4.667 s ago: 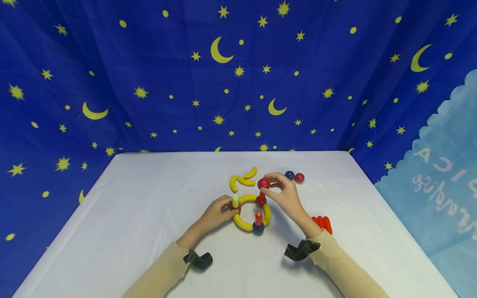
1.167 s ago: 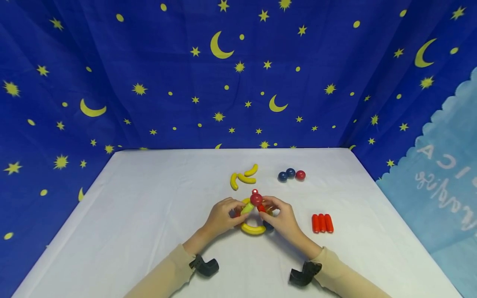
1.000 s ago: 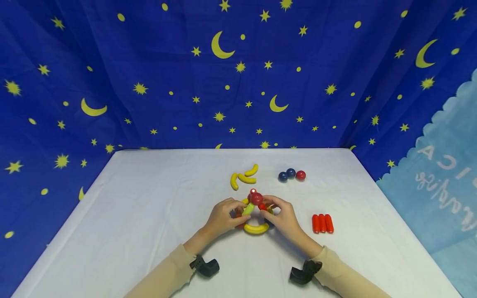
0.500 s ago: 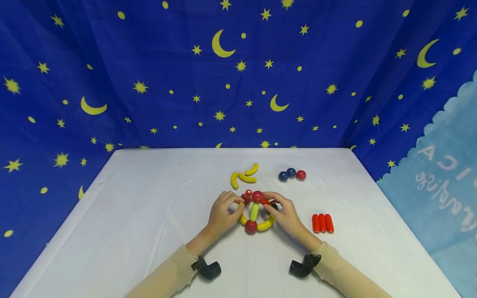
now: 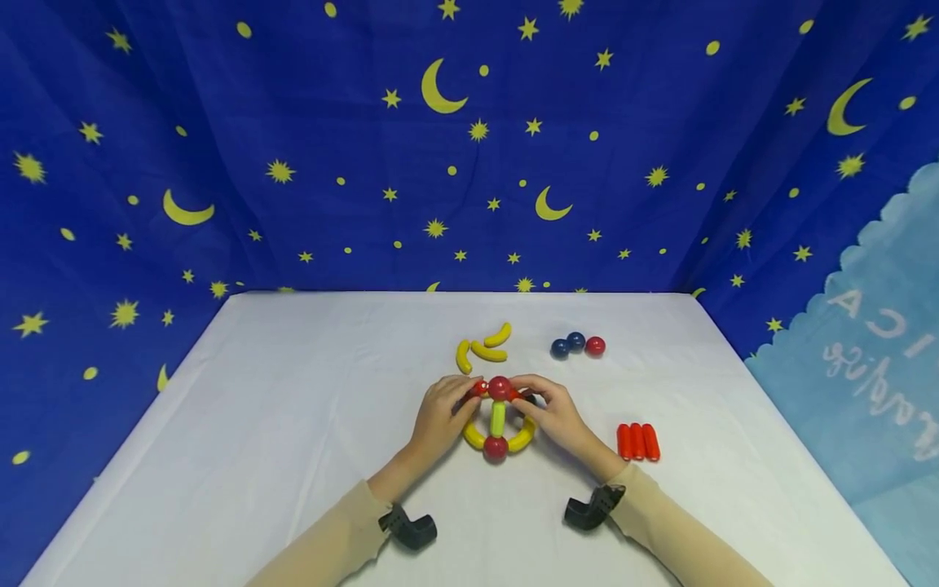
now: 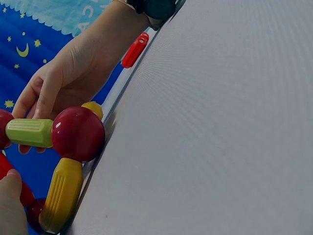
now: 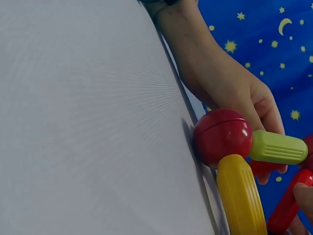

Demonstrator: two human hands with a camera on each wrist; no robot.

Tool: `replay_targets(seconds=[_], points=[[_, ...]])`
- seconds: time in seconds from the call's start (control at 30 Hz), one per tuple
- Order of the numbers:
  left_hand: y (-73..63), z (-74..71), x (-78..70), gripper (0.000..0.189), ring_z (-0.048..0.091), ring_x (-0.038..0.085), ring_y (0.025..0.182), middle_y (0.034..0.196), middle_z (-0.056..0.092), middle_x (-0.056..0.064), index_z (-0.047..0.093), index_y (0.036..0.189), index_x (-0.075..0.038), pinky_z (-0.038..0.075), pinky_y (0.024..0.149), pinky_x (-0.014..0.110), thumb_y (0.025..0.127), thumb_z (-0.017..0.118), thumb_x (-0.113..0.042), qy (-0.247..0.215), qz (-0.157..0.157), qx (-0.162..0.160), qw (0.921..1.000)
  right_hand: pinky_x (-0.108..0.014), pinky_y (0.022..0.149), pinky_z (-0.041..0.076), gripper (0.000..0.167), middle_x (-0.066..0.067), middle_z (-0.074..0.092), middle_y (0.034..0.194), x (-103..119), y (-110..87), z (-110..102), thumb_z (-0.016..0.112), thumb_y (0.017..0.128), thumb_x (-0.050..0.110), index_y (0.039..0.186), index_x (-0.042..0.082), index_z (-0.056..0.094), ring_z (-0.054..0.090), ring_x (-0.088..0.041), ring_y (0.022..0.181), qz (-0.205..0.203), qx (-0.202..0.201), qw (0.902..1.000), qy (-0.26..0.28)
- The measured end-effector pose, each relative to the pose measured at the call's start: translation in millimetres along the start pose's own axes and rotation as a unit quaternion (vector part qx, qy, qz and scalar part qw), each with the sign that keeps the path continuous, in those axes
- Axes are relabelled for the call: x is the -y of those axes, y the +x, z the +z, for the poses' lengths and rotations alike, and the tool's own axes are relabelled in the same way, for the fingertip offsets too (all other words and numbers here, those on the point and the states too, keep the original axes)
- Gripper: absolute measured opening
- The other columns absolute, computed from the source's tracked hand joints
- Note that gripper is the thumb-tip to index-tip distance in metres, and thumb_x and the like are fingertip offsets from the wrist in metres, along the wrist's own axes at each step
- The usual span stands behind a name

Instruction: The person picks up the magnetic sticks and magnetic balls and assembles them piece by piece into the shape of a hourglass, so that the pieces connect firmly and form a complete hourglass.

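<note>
A small magnetic-style toy frame stands on the table. Its base has yellow curved rods (image 5: 522,437) and a red ball (image 5: 495,448) at the front; the far side is partly hidden. A light green rod (image 5: 498,418) leans from that ball to a red top ball (image 5: 499,388). My left hand (image 5: 438,420) pinches a red rod (image 5: 480,388) left of the top ball; in the left wrist view its thumb (image 6: 12,188) lies on the rod. My right hand (image 5: 552,417) pinches another red rod (image 7: 288,203) on the right, thumb pressed to it.
Several loose pieces lie on the white table (image 5: 330,367): yellow curved rods (image 5: 489,351) behind the frame, two blue balls (image 5: 561,349) and a red ball (image 5: 596,346) at back right, and red straight rods (image 5: 638,442) to the right. A starry blue curtain (image 5: 352,147) hangs behind.
The red ball, earlier held by my right hand, now sits atop leaning rods. The frame has turned, bringing the green rod to the front. My left hand has shifted from the green rod to a red one.
</note>
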State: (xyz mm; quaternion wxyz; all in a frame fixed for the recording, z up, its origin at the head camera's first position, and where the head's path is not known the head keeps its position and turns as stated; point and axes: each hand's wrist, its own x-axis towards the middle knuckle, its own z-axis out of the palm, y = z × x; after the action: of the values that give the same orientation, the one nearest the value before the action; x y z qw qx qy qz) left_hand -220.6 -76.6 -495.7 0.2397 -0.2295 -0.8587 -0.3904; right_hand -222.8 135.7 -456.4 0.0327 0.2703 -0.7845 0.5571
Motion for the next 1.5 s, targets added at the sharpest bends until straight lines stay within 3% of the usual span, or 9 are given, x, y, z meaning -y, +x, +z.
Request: replay_targets(seconds=[0.13,0.37,0.63,0.87,1.03,1.17,1.3,1.4,1.5], points=[[1.0,-0.1,-0.4,0.032,0.062,0.021,0.105,0.108,0.071,0.004,0.067,0.118,-0.009,0.048,0.090,0.042,0.088,0.068,-0.020,0.014,0.015,-0.007,0.9998,-0.036,0.091,0.050,0.025,-0.025,0.066,0.111,4.2,0.8,-1.2,0.061,0.088,-0.003,0.112,-0.009,0.061,0.057,0.008,0.098,0.010,0.007,0.9998,0.013],[1.1,-0.2,-0.9,0.029,0.064,0.017,0.094,0.102,0.069,0.003,0.068,0.115,-0.010,0.052,0.082,0.034,0.088,0.068,-0.019,0.020,0.039,0.020,0.9988,-0.044,0.090,0.049,0.023,-0.024,0.067,0.109,5.3,0.7,-0.3,0.060,0.089,-0.003,0.111,-0.008,0.063,0.059,0.000,0.096,0.002,0.007,0.9999,0.007],[-0.3,-0.6,-2.2,0.028,0.061,0.014,0.093,0.103,0.069,0.002,0.068,0.114,-0.011,0.052,0.077,0.027,0.087,0.069,-0.019,-0.020,-0.007,0.020,0.9996,-0.042,0.085,0.049,0.022,-0.021,0.069,0.106,12.1,-0.3,2.6,0.061,0.088,-0.003,0.109,-0.005,0.065,0.059,-0.006,0.094,-0.011,-0.012,0.9993,-0.034],[-1.3,-1.1,-4.8,0.029,0.060,0.015,0.095,0.107,0.068,0.003,0.068,0.115,-0.010,0.051,0.077,0.026,0.085,0.069,-0.015,-0.064,-0.062,0.023,0.9957,-0.042,0.086,0.052,0.019,-0.018,0.069,0.105,2.8,-9.3,-13.0,0.061,0.088,-0.002,0.106,-0.003,0.067,0.062,-0.027,0.098,-0.001,-0.071,0.9926,-0.099],[-2.1,-0.6,-4.3,0.028,0.060,0.016,0.100,0.110,0.068,0.003,0.068,0.115,-0.011,0.051,0.084,0.031,0.090,0.065,-0.022,-0.058,-0.079,0.031,0.9947,-0.028,0.076,0.053,0.017,-0.012,0.071,0.094,-9.4,-33.4,-42.1,0.065,0.084,-0.006,0.099,0.001,0.070,0.064,-0.021,0.088,-0.016,-0.156,0.9720,-0.175],[-2.9,0.0,-3.2,0.029,0.060,0.018,0.103,0.109,0.069,0.003,0.069,0.114,-0.010,0.051,0.089,0.035,0.091,0.063,-0.028,-0.053,-0.078,0.030,0.9951,-0.016,0.073,0.045,0.018,-0.012,0.070,0.090,-13.2,-61.4,-67.2,0.066,0.078,-0.011,0.092,0.000,0.070,0.060,-0.017,0.084,-0.004,-0.236,0.9368,-0.258],[-3.4,-0.2,-1.3,0.025,0.060,0.017,0.099,0.103,0.070,0.001,0.071,0.107,-0.011,0.051,0.087,0.034,0.089,0.067,-0.028,-0.051,-0.070,0.017,0.9961,-0.016,0.068,0.041,0.018,-0.016,0.067,0.093,-17.1,-86.4,-86.5,0.066,0.077,-0.008,0.095,-0.002,0.068,0.058,-0.024,0.083,0.063,-0.274,0.9036,-0.323],[-3.0,-0.1,-0.6,0.023,0.060,0.016,0.095,0.099,0.070,0.000,0.072,0.103,-0.011,0.051,0.083,0.032,0.087,0.069,-0.027,-0.054,-0.063,0.010,0.9965,-0.018,0.063,0.042,0.021,-0.019,0.066,0.096,-18.3,-99.6,-96.3,0.065,0.078,-0.005,0.098,-0.004,0.067,0.059,-0.028,0.081,0.120,-0.274,0.8941,-0.333],[-2.2,1.7,0.0,0.023,0.059,0.015,0.095,0.098,0.070,0.000,0.072,0.102,-0.011,0.051,0.083,0.031,0.086,0.070,-0.027,-0.059,-0.060,0.012,0.9964,-0.018,0.058,0.043,0.022,-0.020,0.067,0.096,-19.3,-107.4,-102.3,0.066,0.079,-0.003,0.101,-0.004,0.066,0.059,-0.023,0.076,0.160,-0.262,0.8935,-0.328]])
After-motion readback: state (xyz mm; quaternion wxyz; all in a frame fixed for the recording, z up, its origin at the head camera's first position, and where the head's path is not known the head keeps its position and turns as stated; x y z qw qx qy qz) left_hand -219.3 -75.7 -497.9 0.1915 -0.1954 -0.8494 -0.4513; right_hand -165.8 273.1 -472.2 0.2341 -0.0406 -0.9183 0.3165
